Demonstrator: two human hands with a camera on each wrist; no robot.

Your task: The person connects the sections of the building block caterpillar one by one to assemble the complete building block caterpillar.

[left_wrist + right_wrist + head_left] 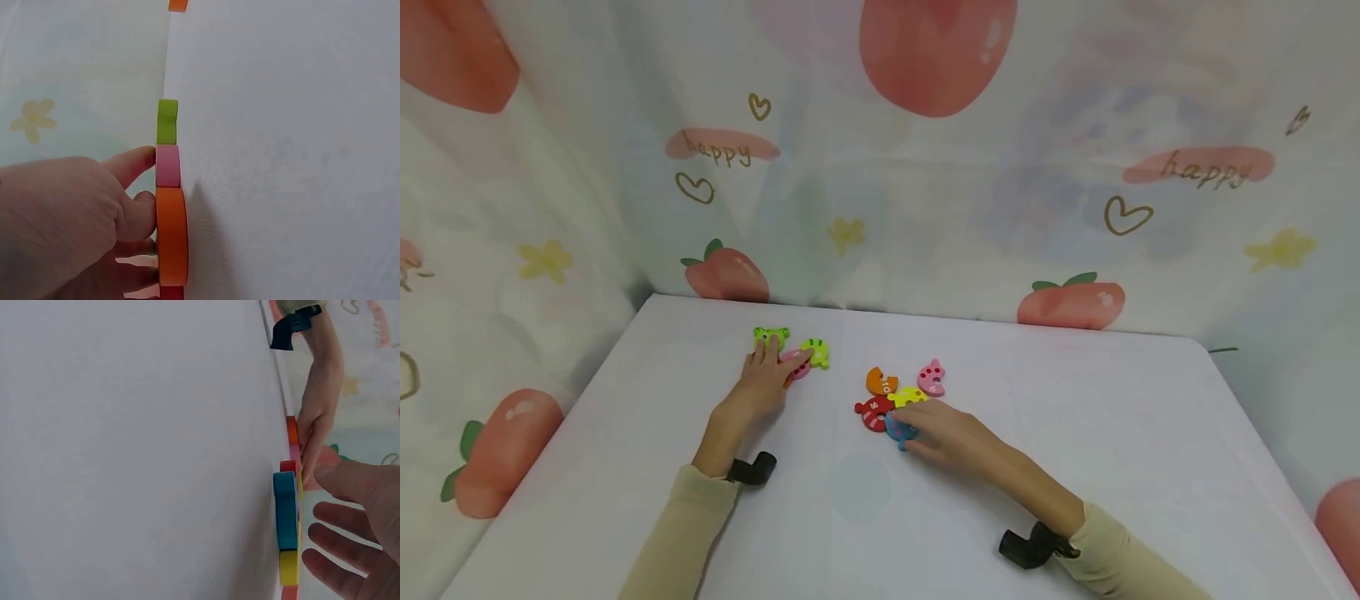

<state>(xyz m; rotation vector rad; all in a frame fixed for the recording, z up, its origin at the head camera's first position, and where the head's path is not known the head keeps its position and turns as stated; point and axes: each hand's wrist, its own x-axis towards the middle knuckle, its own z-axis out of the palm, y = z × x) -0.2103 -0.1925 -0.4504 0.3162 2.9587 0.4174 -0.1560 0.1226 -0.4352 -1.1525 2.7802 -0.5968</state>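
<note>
My left hand (760, 388) rests its fingertips on a cluster of flat painted animal pieces at the left. Around it show a green piece with a face (762, 333), a pink piece (801, 369) and a green striped piece (821, 355). In the left wrist view, fingertips touch the top of a thick orange piece (173, 237), and one finger reaches the pink one. Over a second cluster, my right hand (951, 435) has its fingers spread above a blue piece (895, 427). A gap shows between those fingers and the blue piece (286, 511) in the right wrist view.
Beside the blue piece lie a red piece (872, 413), a yellow spotted piece (904, 397) and an orange piece (880, 382). A pink spotted piece (932, 380) sits apart behind them. The white table (1075, 400) backs onto a printed curtain (940, 192).
</note>
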